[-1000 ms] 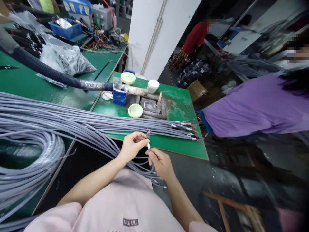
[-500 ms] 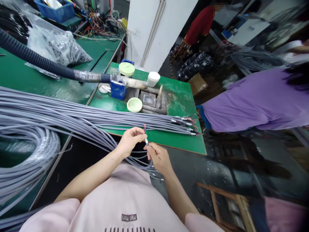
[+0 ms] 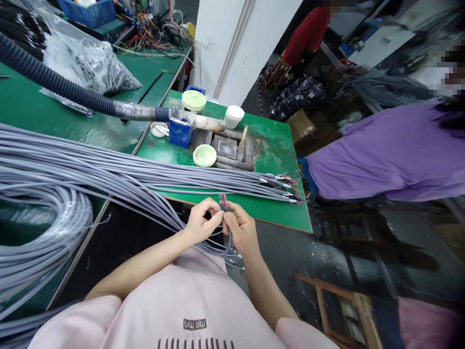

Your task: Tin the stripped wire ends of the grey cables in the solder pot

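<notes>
Between the fingertips of both hands is the end of a grey cable (image 3: 229, 240), its thin coloured wires fanned out and pointing up. My left hand (image 3: 204, 219) pinches near the base of those wires, thumb against forefinger. My right hand (image 3: 240, 228) closes around the cable end from the other side, touching the left fingertips. The cable loops down below the right hand. Just beyond the hands, a bundle of grey cables (image 3: 203, 178) lies across the green table (image 3: 269, 213), its stripped ends with white sleeves at the right edge.
A square solder pot (image 3: 227, 148) sits behind the bundle, near a pale green dish (image 3: 205, 155), a white jar (image 3: 233, 117) and a ribbed black hose (image 3: 87, 97). A coil of cable (image 3: 69, 228) lies at left. A person in purple (image 3: 381, 150) is on the right.
My hands have come closer together at the cable end. The white sleeve is now hidden by fingers, and the coloured wires stand more spread. The view has shifted slightly.
</notes>
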Demonstrator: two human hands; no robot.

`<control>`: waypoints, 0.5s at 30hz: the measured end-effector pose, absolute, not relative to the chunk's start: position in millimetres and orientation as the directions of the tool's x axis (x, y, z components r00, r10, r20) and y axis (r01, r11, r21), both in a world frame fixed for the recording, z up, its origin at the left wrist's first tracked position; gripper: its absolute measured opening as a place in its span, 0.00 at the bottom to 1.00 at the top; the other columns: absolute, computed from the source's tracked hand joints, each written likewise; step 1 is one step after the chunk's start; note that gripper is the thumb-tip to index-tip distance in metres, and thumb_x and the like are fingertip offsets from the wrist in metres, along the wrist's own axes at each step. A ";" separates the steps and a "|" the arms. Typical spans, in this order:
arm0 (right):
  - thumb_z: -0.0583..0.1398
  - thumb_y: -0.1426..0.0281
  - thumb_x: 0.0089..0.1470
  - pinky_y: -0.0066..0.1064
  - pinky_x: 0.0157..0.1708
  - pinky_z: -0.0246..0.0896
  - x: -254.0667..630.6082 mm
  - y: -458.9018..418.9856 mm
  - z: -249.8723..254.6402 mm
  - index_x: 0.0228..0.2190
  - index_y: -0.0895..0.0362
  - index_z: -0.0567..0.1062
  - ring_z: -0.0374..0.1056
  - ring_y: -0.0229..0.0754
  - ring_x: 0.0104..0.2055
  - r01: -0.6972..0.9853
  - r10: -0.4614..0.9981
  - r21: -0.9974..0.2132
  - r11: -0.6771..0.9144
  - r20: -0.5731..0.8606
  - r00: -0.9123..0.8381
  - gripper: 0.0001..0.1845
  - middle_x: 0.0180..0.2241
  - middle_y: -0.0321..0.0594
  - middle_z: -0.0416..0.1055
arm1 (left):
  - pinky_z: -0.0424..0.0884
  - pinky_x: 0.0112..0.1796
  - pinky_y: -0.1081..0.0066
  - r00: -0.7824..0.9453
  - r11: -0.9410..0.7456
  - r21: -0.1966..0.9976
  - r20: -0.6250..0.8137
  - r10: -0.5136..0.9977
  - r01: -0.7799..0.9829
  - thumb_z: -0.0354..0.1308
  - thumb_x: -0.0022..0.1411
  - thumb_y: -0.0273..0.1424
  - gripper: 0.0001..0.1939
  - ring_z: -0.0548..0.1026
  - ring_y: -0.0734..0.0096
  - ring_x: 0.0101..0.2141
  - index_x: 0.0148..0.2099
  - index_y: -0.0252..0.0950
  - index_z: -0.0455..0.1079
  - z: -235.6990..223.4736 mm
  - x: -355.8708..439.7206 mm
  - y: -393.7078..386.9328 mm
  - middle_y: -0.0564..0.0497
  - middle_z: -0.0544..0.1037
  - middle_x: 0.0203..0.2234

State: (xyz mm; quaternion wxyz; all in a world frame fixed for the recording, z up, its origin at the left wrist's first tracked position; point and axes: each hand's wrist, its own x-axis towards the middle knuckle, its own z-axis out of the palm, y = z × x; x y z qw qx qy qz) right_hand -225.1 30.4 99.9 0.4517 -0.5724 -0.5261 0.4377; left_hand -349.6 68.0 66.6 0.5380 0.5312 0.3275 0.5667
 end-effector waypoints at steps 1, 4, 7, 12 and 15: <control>0.56 0.63 0.57 0.24 0.19 0.51 -225.8 32.3 101.0 0.42 0.59 0.74 0.55 0.31 0.17 0.207 0.997 -0.978 -0.028 -0.013 0.072 0.16 0.15 0.27 0.60 | 0.63 0.27 0.75 0.152 -0.172 0.944 0.221 0.963 -0.282 0.60 0.58 0.37 0.12 0.65 0.78 0.23 0.28 0.35 0.66 66.8 -348.8 67.0 0.55 0.69 0.20; 0.56 0.65 0.57 0.24 0.20 0.53 -227.4 36.9 104.4 0.36 0.59 0.78 0.55 0.31 0.17 0.256 0.996 -0.967 0.017 0.040 0.084 0.13 0.15 0.28 0.59 | 0.65 0.26 0.75 0.162 -0.026 0.915 0.099 0.982 -0.402 0.61 0.57 0.40 0.15 0.67 0.78 0.22 0.28 0.35 0.64 68.7 -347.7 67.2 0.55 0.70 0.19; 0.56 0.66 0.58 0.25 0.21 0.55 -228.4 39.3 105.8 0.35 0.58 0.79 0.56 0.31 0.18 0.307 0.993 -0.949 0.065 0.091 0.071 0.12 0.15 0.29 0.60 | 0.67 0.27 0.75 0.193 0.084 0.855 0.019 0.981 -0.512 0.63 0.55 0.40 0.15 0.69 0.78 0.22 0.29 0.34 0.65 69.0 -349.7 71.3 0.54 0.73 0.20; 0.57 0.67 0.57 0.25 0.20 0.54 -227.9 41.7 105.3 0.34 0.58 0.79 0.56 0.31 0.18 0.347 0.991 -0.932 0.103 0.126 0.045 0.11 0.16 0.29 0.61 | 0.66 0.25 0.77 0.238 0.183 0.813 -0.056 0.970 -0.553 0.65 0.53 0.41 0.16 0.70 0.79 0.21 0.32 0.34 0.66 70.1 -354.6 79.1 0.55 0.73 0.19; 0.58 0.68 0.56 0.25 0.20 0.54 -228.1 43.4 105.2 0.33 0.57 0.80 0.56 0.31 0.18 0.357 0.992 -0.929 0.099 0.122 0.043 0.11 0.16 0.30 0.62 | 0.65 0.23 0.78 0.238 0.196 0.833 -0.081 0.968 -0.517 0.66 0.51 0.41 0.17 0.69 0.80 0.20 0.32 0.34 0.66 75.0 -356.3 82.2 0.57 0.72 0.18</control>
